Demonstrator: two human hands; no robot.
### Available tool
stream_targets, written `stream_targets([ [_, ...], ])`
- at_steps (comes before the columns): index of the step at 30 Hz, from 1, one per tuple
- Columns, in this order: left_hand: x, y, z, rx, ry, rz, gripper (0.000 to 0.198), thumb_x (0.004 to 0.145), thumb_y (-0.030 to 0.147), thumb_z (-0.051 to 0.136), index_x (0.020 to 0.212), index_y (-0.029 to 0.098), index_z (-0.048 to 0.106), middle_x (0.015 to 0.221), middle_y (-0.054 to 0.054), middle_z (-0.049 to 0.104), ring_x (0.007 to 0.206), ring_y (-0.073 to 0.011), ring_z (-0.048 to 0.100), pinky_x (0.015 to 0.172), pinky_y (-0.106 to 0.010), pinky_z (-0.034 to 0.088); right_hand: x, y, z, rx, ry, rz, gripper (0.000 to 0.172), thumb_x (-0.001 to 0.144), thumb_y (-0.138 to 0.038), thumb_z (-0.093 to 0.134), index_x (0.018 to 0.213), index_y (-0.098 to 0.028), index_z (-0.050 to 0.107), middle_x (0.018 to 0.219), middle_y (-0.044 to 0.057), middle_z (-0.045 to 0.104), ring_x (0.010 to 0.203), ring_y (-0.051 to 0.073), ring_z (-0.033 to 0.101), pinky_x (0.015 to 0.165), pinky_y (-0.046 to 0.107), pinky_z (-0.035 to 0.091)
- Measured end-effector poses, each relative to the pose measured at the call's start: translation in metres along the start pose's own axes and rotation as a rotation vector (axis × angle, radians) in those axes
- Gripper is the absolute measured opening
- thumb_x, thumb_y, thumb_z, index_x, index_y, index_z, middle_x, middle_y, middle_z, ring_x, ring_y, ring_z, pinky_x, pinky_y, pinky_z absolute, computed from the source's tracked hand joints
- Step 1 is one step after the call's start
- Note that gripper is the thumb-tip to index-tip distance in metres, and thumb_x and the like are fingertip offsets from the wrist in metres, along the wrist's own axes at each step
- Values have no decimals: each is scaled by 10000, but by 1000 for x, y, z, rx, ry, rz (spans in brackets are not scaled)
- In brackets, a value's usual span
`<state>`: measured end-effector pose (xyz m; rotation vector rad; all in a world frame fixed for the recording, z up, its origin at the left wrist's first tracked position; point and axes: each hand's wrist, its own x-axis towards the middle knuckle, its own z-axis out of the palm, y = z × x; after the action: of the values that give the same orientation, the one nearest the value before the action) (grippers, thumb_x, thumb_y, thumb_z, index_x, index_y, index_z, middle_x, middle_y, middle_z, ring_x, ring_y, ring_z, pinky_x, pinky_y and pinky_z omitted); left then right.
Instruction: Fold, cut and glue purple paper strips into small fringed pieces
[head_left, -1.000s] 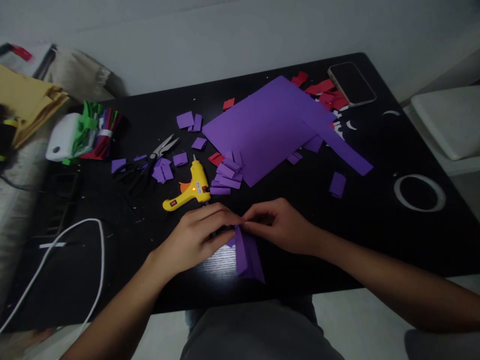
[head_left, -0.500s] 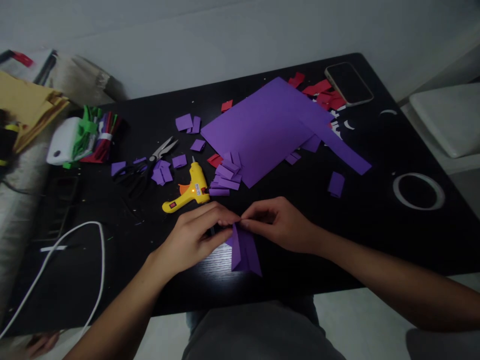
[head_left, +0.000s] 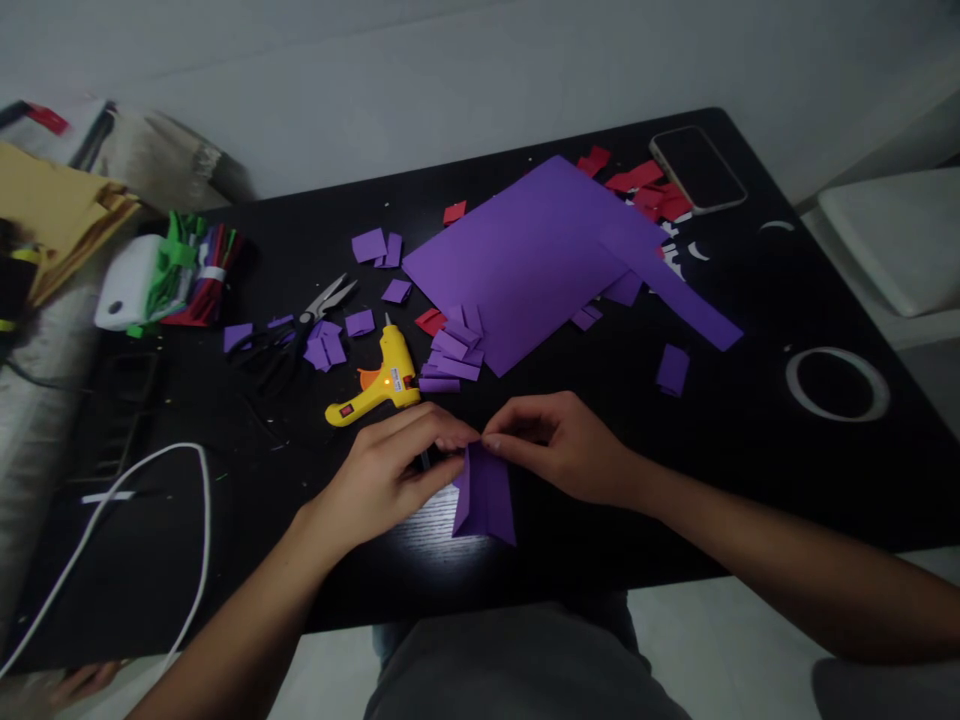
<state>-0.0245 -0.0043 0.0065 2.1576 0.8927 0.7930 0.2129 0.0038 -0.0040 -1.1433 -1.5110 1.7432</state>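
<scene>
A creased piece of purple paper hangs between my hands near the table's front edge, its folded panels spreading toward me. My left hand pinches its upper left edge between thumb and fingers. At the top edge, the thumb and forefinger of my right hand are closed on the same paper, close to the left fingertips. Just beyond my left hand lies a yellow glue gun with a small orange light showing. Small folded purple pieces are heaped beside its nozzle.
A large purple sheet and a purple strip lie behind my hands. Scissors rest at the left among purple pieces. Red scraps, a phone, a tape ring, pipe cleaners and a white cable surround them.
The lower end of the purple paper has swung slightly left, and its folds look flatter. Both hands keep nearly the same place and grip.
</scene>
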Motion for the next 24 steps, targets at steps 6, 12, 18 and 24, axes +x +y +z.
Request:
stream_targets([
  [6,0,0,0,11,7,-11,120,962,130,717,1074,165,698,947,-52,750,867,-136,722,803,-226,584,2,1,1,39,5,-11,182,894,-334,738,870,-161,787,795,27,757,740,158,675,715,280,527],
  [12,0,2,-1,6,12,-16,112,959,122,717,1064,157,698,938,-54,751,867,-131,728,817,-209,577,2,1,0,51,-10,15,182,872,-330,753,884,-151,784,808,37,759,752,165,684,723,285,532],
  [18,-2,1,1,27,36,6,145,933,90,737,1060,153,700,942,-54,758,869,-126,737,823,-200,583,2,3,0,63,8,11,158,861,-316,771,865,-158,787,792,33,761,731,158,684,707,281,528],
  [24,-1,0,3,31,87,44,131,921,101,758,1020,152,689,949,-59,771,891,-139,757,844,-215,603,0,3,2,61,25,-10,171,872,-325,769,868,-154,780,787,22,745,727,143,668,693,264,518],
])
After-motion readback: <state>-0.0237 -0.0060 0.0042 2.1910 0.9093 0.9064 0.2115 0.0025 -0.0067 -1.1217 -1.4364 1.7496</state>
